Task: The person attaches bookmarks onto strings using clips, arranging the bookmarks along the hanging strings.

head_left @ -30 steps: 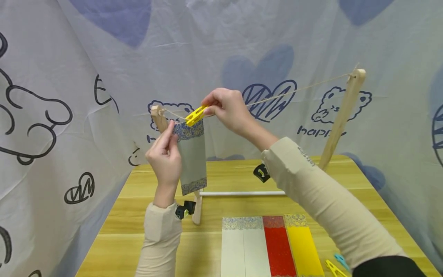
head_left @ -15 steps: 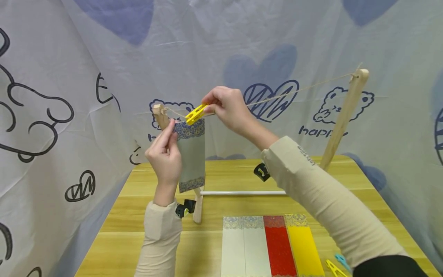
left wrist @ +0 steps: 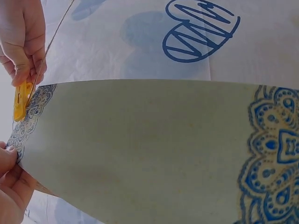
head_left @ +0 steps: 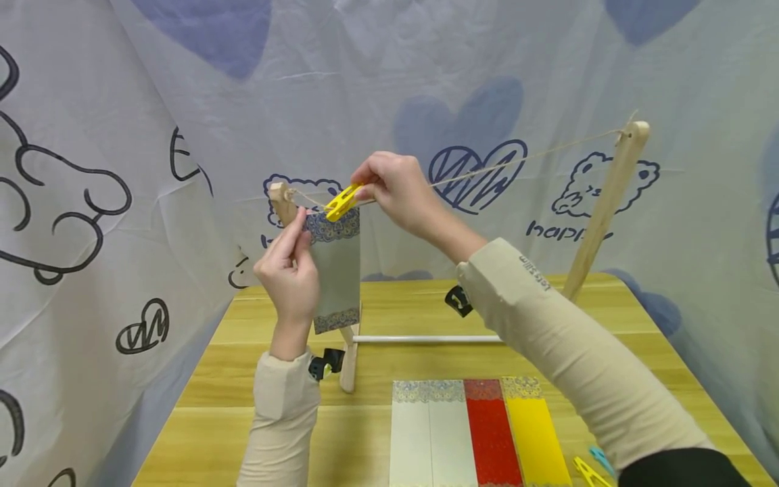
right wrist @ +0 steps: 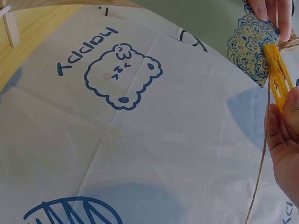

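My left hand (head_left: pixel 289 277) pinches the top left corner of a pale grey-green paper strip (head_left: pixel 337 270) with blue-and-gold patterned ends, which hangs down below the string. A yellow clothespin (head_left: pixel 342 203) is pinched between the thumb and fingers of my right hand (head_left: pixel 395 186). Its tip overlaps the strip's patterned top edge and the twine (head_left: pixel 517 161), as the right wrist view shows with the same clothespin (right wrist: pixel 279 74) beside the string. In the left wrist view the strip (left wrist: pixel 149 140) spreads across most of the picture.
The twine runs between a left wooden post (head_left: pixel 282 199) and a right wooden post (head_left: pixel 608 203), joined low by a white rod (head_left: pixel 426 339). Several strips lie on the wooden table (head_left: pixel 201 406), including a red strip (head_left: pixel 491 433) and a yellow strip (head_left: pixel 538 433), near a blue clothespin (head_left: pixel 601 460).
The strip's lower end has swung a little and risen slightly. Both hands keep their grips and have barely moved, with the clothespin staying at the strip's top edge.
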The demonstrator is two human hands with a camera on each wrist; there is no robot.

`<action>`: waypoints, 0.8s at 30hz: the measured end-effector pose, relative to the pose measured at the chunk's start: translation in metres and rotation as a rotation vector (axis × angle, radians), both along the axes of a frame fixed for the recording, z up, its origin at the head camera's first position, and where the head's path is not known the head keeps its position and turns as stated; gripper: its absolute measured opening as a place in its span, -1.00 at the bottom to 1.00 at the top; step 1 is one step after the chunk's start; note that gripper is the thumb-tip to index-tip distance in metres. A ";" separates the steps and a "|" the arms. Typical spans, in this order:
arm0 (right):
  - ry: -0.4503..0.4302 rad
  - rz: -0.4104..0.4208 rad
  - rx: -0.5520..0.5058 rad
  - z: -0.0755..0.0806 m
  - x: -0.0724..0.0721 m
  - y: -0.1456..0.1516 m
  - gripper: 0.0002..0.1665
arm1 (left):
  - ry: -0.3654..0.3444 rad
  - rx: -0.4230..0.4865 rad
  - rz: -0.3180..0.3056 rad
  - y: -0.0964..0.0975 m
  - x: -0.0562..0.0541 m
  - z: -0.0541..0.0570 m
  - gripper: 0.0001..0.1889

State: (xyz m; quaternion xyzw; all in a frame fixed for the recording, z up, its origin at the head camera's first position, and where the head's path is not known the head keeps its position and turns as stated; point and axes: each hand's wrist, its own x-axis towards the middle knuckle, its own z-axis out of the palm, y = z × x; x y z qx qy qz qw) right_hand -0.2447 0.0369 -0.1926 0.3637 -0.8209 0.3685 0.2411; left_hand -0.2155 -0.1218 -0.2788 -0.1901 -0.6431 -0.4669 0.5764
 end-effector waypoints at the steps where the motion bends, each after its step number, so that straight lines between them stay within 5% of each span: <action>1: -0.002 0.001 0.005 0.000 0.000 0.000 -0.85 | 0.002 0.002 0.001 0.000 0.000 0.000 -0.76; 15: 0.001 0.058 0.102 0.002 -0.001 -0.003 -0.81 | 0.028 -0.001 0.012 0.000 -0.002 -0.003 -0.80; 24: -0.078 0.116 0.064 0.000 -0.002 0.000 -0.53 | 0.023 -0.018 0.023 0.000 -0.003 -0.005 -0.79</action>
